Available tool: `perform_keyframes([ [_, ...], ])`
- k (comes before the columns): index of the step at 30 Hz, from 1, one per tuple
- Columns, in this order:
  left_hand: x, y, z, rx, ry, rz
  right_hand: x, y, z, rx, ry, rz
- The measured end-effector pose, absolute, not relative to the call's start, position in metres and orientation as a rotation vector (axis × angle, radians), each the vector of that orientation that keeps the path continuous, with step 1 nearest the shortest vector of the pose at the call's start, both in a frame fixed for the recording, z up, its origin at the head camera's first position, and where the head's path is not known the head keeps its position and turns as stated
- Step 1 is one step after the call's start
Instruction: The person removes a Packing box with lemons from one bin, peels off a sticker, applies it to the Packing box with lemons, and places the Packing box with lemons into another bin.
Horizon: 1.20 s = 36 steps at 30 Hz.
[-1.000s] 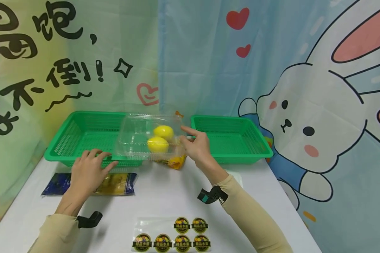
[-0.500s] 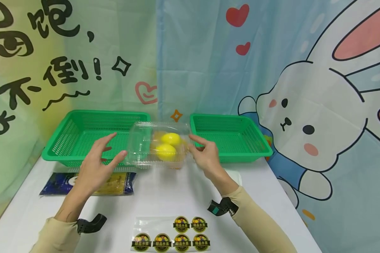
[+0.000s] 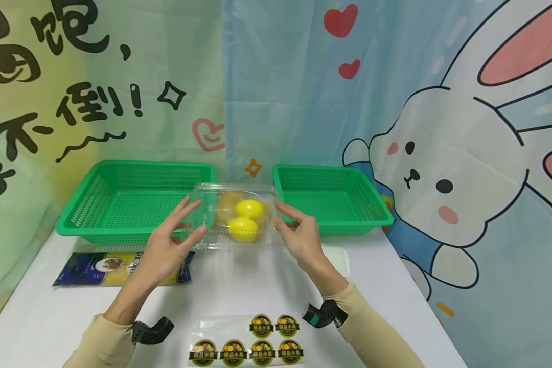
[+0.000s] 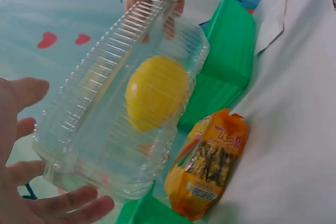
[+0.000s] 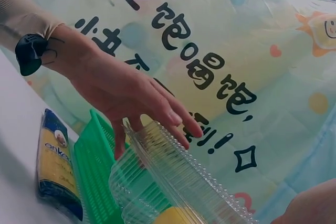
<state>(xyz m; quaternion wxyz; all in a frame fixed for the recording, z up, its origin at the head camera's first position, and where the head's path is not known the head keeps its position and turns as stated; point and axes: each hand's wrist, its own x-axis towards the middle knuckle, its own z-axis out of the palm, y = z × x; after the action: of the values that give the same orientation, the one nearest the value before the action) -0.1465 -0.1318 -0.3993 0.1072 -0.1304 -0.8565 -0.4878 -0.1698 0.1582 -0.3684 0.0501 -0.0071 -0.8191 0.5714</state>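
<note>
A clear plastic clamshell box (image 3: 207, 232) is held up off the table in the head view, with two yellow lemons (image 3: 243, 229) inside. My right hand (image 3: 301, 237) pinches its right end between thumb and fingers. At the left end, my left hand (image 3: 167, 248) has its thumb and fingers spread around the box's edge; the left wrist view shows those fingers (image 4: 68, 203) extended and at most lightly touching the plastic. Through that view an orange snack bag (image 4: 207, 166) lies behind and below the box; in the head view it shows only dimly through the plastic.
Two green baskets stand at the back, one left (image 3: 129, 204) and one right (image 3: 336, 199). A blue and yellow packet (image 3: 106, 268) lies before the left one. Near the front is a sheet of round stickers (image 3: 221, 327). A white flat item (image 3: 338, 259) lies partly behind my right wrist.
The box has come down and toward me, shifting slightly right at first. My left hand has left the left basket's rim and moved right to the box's left end. My right hand keeps its pinch.
</note>
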Motion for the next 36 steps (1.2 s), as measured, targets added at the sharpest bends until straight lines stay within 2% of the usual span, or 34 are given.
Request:
perform_keyframes([
  [36, -0.113, -0.099, -0.423, -0.380, -2.586, -1.387, -0.134, 0.195, -0.395, -0.063, -2.486, 1.765],
])
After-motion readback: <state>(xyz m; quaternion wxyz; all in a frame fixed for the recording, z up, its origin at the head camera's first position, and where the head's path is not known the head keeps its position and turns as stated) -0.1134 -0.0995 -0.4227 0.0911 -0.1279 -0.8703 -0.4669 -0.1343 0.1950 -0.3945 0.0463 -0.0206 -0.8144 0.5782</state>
